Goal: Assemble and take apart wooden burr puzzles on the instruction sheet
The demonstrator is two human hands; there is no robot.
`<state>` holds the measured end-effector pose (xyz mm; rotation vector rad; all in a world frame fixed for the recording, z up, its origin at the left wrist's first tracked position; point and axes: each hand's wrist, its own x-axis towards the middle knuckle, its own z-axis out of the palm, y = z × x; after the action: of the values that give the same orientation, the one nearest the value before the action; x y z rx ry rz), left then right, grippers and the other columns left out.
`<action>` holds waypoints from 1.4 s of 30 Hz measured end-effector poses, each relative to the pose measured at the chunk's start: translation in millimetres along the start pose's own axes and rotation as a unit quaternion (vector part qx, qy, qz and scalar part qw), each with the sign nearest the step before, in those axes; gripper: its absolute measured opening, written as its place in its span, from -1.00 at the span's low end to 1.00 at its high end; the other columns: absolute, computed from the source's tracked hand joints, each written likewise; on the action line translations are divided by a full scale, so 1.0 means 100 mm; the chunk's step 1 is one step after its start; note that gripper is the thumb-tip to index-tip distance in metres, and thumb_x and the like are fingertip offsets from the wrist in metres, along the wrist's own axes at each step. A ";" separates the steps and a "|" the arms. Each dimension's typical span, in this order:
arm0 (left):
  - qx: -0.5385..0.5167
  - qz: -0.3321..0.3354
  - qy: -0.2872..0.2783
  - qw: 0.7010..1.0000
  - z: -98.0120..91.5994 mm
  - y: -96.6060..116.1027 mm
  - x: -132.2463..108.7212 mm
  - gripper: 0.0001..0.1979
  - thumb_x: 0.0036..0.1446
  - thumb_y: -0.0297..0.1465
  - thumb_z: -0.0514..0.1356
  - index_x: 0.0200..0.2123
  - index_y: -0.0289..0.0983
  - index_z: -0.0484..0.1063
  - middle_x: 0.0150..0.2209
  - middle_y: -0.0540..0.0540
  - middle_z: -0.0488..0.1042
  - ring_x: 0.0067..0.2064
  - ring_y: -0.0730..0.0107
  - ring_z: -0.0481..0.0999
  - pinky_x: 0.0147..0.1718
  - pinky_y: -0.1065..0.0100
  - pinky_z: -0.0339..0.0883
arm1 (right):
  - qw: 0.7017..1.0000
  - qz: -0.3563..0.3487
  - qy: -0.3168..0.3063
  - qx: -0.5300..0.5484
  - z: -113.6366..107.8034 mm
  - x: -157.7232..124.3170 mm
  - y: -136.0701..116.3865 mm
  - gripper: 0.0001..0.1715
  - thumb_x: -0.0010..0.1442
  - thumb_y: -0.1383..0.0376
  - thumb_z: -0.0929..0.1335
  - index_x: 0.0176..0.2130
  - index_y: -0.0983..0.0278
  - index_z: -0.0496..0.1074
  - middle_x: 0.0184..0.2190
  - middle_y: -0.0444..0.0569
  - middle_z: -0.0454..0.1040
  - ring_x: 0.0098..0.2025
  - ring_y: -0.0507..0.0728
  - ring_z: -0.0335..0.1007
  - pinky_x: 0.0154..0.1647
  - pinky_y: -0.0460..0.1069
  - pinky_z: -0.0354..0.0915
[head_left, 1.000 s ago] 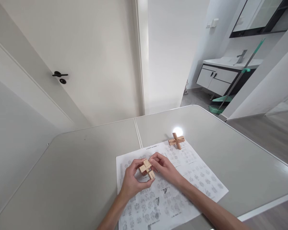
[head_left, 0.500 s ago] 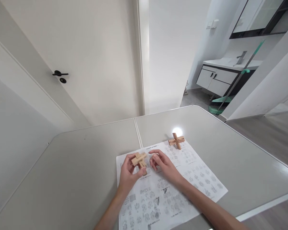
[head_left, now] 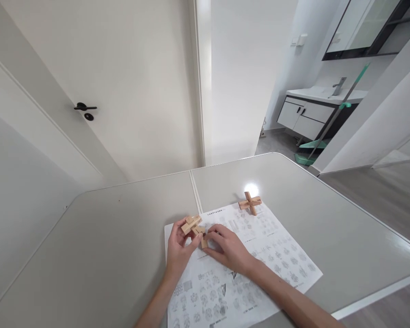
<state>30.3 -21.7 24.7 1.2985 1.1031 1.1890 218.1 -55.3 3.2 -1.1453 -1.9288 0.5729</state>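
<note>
A light wooden burr puzzle (head_left: 192, 224) of interlocking bars is held above the printed sheet (head_left: 273, 291). My left hand (head_left: 178, 246) is closed around its left side, with the thumb along the lower front. The fingers of my right hand (head_left: 227, 246) are closed on the puzzle's lower right end, thumb below and index finger above. Whether a bar there is loose or joined, I cannot tell. A second, redder wooden cross-shaped puzzle (head_left: 250, 203) rests at the sheet's upper right corner, apart from both hands.
The sheet carries rows of small diagrams and lies on a grey table (head_left: 123, 255) with a seam (head_left: 196, 191). Behind the table stands a white door (head_left: 150, 91) with a black handle (head_left: 85, 107). At the right are a sink cabinet (head_left: 307, 114) and a green dustpan (head_left: 305, 158).
My right hand has moved left and closed on the puzzle's lower right end. The puzzle in my left hand has turned and shifted slightly left. The redder cross stays on the sheet.
</note>
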 end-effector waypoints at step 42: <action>0.230 0.109 -0.079 0.964 0.00 0.00 -0.06 -0.44 0.11 -0.29 0.38 0.17 -0.15 0.34 -0.27 0.01 0.49 -0.33 0.38 0.44 -0.20 0.31 0.44 | 0.996 0.061 -0.002 0.063 -0.27 0.03 -0.01 -0.75 0.47 0.21 0.25 0.09 0.16 0.36 -0.16 -0.02 0.59 -0.29 0.15 0.48 -0.21 0.02 0.37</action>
<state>29.9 -27.3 24.7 1.8795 1.1818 0.9913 239.0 -53.2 20.7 -1.1876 -1.8083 0.7518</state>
